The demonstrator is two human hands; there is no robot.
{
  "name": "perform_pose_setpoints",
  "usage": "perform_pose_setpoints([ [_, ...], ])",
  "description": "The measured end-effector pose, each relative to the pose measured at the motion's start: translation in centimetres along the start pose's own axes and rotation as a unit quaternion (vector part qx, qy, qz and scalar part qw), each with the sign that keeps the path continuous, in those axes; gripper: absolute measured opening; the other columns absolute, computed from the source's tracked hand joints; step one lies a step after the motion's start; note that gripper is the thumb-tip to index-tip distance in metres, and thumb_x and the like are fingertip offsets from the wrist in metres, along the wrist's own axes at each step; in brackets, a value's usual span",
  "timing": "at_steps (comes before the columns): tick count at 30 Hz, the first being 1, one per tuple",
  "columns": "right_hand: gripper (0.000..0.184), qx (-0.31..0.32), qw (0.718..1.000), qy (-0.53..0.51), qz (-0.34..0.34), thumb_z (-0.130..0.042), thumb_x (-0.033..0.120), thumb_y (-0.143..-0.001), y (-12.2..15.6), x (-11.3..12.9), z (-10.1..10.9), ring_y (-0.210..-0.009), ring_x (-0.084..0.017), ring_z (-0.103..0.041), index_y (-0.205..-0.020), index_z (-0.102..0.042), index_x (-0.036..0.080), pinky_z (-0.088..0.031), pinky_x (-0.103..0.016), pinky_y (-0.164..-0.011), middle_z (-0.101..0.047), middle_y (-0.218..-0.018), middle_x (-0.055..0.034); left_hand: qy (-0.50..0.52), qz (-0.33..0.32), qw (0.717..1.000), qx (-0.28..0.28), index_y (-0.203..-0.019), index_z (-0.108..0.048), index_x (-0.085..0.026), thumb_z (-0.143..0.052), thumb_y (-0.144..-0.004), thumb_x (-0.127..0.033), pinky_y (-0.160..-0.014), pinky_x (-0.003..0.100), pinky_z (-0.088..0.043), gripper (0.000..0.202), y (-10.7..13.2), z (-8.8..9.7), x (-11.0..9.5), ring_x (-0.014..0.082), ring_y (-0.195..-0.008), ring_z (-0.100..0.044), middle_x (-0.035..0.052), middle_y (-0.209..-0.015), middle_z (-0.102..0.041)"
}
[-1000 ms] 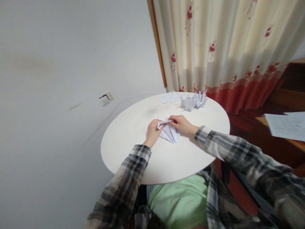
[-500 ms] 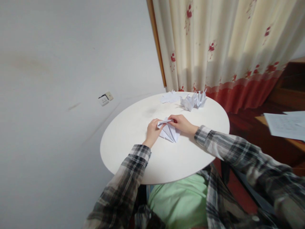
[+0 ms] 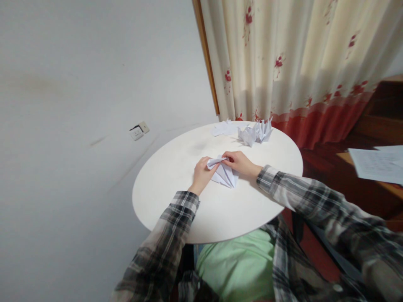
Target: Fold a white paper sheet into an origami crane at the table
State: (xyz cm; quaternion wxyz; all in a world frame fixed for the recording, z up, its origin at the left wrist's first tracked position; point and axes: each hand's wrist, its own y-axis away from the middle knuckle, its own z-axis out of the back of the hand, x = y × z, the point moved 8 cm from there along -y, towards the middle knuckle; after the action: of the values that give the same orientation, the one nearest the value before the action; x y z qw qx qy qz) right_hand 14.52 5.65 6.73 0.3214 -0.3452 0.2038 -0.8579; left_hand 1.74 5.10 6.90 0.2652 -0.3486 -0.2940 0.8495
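A partly folded sheet of white paper (image 3: 226, 176) lies between my hands over the round white table (image 3: 163, 188). My left hand (image 3: 202, 173) grips its upper left part, thumb along a raised flap. On the other side, my right hand (image 3: 239, 162) pinches the top of the folds between thumb and forefinger. Long creased points of the paper fan toward me. Parts of the fingertips are hidden behind the flap. Beyond my right hand stand several folded white paper cranes (image 3: 255, 133), grouped close together.
Flat, jagged white paper pieces (image 3: 227, 127) lie at the table's far edge. A flowered curtain (image 3: 277, 63) hangs behind it, and a wall with a socket (image 3: 136, 133) runs along the left. Written sheets (image 3: 376, 165) rest on wooden furniture at the right.
Both hands keep their hold in nearly the same place. The paper's flap and lower folds have shifted very slightly; nothing was let go.
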Motion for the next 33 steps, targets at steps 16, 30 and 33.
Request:
perform_pose_setpoints([
  [16,0.016,0.042,0.999,0.011,-0.007,-0.047,0.025,-0.078,-0.10,-0.41,-0.70,-0.055,-0.007,-0.044,-0.084,-0.058,0.014,-0.028,-0.017,-0.053,-0.054,-0.062,0.0006,-0.008,0.031,0.999,0.042,-0.074,-0.057,-0.016,-0.055,-0.071,-0.039,-0.059,0.023,-0.043,0.024,0.13,-0.82,0.41,0.0132,-0.069,-0.056,0.0026,-0.070,-0.060],
  [30,0.017,0.053,0.998,0.016,-0.006,-0.047,0.026,-0.079,-0.09,-0.39,-0.84,-0.055,-0.007,-0.044,-0.083,-0.058,0.015,-0.028,-0.017,-0.053,-0.055,-0.063,0.0003,-0.007,0.047,0.997,0.057,-0.073,-0.057,-0.015,-0.056,-0.072,-0.035,-0.059,0.023,-0.042,0.019,0.13,-0.87,0.44,0.0126,-0.067,-0.055,0.0021,-0.069,-0.060],
  [33,0.017,0.053,0.998,0.014,-0.005,-0.047,0.026,-0.079,-0.07,-0.30,-0.81,-0.055,-0.007,-0.044,-0.083,-0.059,0.015,-0.028,-0.017,-0.053,-0.055,-0.063,0.0003,-0.009,0.050,0.997,0.057,-0.073,-0.057,-0.015,-0.055,-0.072,-0.033,-0.060,0.023,-0.042,0.018,0.10,-0.81,0.49,0.0124,-0.068,-0.055,0.0021,-0.069,-0.059],
])
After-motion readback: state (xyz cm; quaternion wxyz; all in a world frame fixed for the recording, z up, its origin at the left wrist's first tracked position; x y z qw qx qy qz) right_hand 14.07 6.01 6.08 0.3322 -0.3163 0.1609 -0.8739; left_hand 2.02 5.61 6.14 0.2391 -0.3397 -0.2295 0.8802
